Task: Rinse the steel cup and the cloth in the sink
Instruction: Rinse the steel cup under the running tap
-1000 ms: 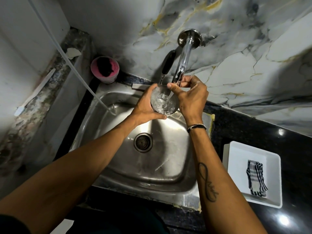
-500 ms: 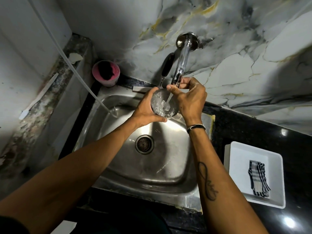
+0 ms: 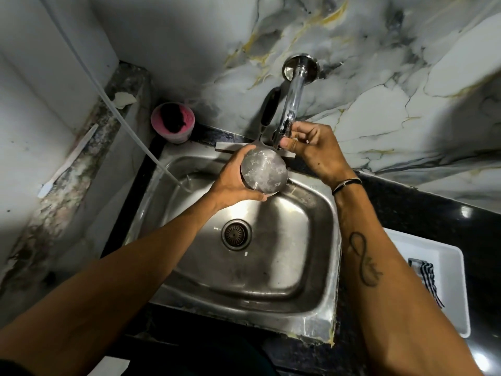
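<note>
My left hand (image 3: pixel 233 183) grips the steel cup (image 3: pixel 264 173) by its side and holds it upright over the back of the sink (image 3: pixel 271 270). The cup is filled with water to near the rim. Just above and right of it, my right hand (image 3: pixel 311 150) pinches the lower end of the chrome tap (image 3: pixel 291 104) with thumb and fingers. No stream shows under the spout. The striped black-and-white cloth (image 3: pixel 427 278) lies folded in a white tray (image 3: pixel 452 308) on the dark counter at the right, partly hidden by my right forearm.
A pink container (image 3: pixel 173 122) stands at the sink's back left corner. A thin white hose (image 3: pixel 130 126) runs down from the upper left into the basin. A black-handled utensil (image 3: pixel 269 109) leans by the tap. A toothbrush (image 3: pixel 67 164) lies on the left ledge. The drain (image 3: pixel 236 234) is mid-basin.
My right hand has left the cup's rim and closed on the tap's end. The water stream into the cup is gone. The cup sits slightly lower and is full.
</note>
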A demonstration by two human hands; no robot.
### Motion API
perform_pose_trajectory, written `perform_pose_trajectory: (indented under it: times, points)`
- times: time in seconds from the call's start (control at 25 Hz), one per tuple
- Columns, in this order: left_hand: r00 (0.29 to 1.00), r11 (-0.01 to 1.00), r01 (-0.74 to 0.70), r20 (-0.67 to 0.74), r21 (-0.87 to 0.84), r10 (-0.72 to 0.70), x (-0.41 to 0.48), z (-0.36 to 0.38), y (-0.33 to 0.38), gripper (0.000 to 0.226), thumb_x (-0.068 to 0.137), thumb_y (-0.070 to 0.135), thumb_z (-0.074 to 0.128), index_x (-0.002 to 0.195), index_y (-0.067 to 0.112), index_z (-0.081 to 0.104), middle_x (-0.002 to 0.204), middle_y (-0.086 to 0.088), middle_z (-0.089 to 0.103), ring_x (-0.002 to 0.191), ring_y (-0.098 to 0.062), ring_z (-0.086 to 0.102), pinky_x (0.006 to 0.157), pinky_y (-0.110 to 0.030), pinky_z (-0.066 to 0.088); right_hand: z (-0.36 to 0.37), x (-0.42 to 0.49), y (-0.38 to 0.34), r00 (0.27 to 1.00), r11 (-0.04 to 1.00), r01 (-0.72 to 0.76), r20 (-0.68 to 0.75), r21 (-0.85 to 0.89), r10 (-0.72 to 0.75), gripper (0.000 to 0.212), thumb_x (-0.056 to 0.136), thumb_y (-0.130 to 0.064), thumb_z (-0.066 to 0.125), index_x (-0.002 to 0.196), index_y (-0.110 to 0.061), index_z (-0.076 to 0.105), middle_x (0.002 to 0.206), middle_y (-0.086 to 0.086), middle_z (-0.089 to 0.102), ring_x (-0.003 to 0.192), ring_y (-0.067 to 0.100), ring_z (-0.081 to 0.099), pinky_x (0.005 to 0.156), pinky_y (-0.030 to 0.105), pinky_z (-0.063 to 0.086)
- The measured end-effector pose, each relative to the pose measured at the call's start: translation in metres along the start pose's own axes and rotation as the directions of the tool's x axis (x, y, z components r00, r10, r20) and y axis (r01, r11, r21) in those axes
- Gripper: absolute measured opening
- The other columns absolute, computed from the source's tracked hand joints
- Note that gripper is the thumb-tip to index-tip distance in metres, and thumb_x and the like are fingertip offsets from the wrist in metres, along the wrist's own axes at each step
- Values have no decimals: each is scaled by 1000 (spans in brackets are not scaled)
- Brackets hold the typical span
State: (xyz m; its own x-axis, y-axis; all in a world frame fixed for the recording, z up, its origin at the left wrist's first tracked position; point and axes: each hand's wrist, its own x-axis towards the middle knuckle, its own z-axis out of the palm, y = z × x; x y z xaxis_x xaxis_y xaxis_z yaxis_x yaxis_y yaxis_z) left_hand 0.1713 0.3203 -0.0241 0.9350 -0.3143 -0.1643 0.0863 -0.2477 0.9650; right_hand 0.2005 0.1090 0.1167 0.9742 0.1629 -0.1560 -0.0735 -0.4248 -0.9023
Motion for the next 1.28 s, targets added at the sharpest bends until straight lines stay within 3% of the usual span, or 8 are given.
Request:
perform_pose_trajectory:
  times: [0.16, 0.28, 0.44, 0.64, 0.84, 1.04, 1.16, 1.28]
  points:
    - [998, 982, -46, 47, 186, 38, -8, -12, 1, 127, 48, 30, 107, 157, 33, 42, 154, 7, 52, 137, 8, 52, 109, -4, 39, -8, 4, 1, 996, 1000, 0, 92, 25, -3, 17, 96, 5, 72, 113, 8, 73, 92, 0, 78, 84, 3, 73, 82, 15, 59]
    - [990, 865, -126, 112, 485, 81, -12, -19, 4, 133, 57, 22, 105, 168, 24, 32, 171, -1, 37, 154, -10, 40, 126, -24, 37, -3, -1, 2, 999, 998, 25, 45, 51, -27, 28, 97, 4, 72, 125, 8, 72, 108, 12, 78, 96, 14, 74, 90, 17, 60]
    - [868, 382, -491, 478, 783, 137, -21, -29, 2, 105, 89, 5, 77, 175, 9, 16, 184, -13, 16, 172, -35, 11, 134, -45, 34, 1, -3, 3, 999, 996, 29, 14, 83, -30, 32, 97, 3, 72, 129, 10, 70, 121, 27, 77, 106, 25, 73, 99, 28, 60]
    - [587, -309, -711, 775, 632, 233, -26, -45, 3, 75, 92, -14, 53, 165, -6, 37, 169, -30, 44, 160, -48, 39, 129, -54, 40, 4, -5, 3, 1000, 994, 8, 1, 109, -9, 34, 98, 5, 71, 130, 13, 68, 123, 28, 75, 108, 28, 70, 94, 21, 61]
    - [449, -562, -678, 872, 474, 193, -42, -46, 2, 50, 111, -2, 38, 161, -2, 41, 165, -22, 51, 156, -41, 48, 125, -46, 44, 6, -8, 0, 999, 989, -30, -18, 146, 33, 36, 98, 4, 71, 133, 13, 66, 131, 39, 70, 109, 28, 67, 111, 45, 55]
    - [496, -448, -682, 816, 578, 297, -53, -43, 13, 54, 106, -6, 40, 161, -5, 40, 164, -25, 49, 156, -43, 46, 132, -49, 37, 9, -8, 5, 998, 984, -34, -51, 173, 43, 33, 98, 4, 71, 129, 15, 67, 110, 21, 74, 96, 22, 68, 85, 17, 60]
    - [811, 223, -561, 475, 797, 340, -63, -34, 28, 87, 87, -3, 76, 164, -6, 35, 169, -25, 40, 159, -43, 38, 125, -53, 48, 11, -6, 7, 997, 983, -55, -40, 174, 63, 30, 98, 3, 71, 127, 12, 69, 91, 2, 78, 80, 6, 72, 78, 11, 59]
    - [980, 793, -201, 122, 575, 160, -78, -16, 29, 116, 66, 12, 103, 162, 4, 38, 163, -18, 44, 150, -33, 47, 119, -47, 52, 12, -14, 13, 996, 976, -34, -68, 216, 50, 34, 99, 5, 69, 133, 10, 65, 97, 11, 70, 91, 14, 69, 81, 11, 59]
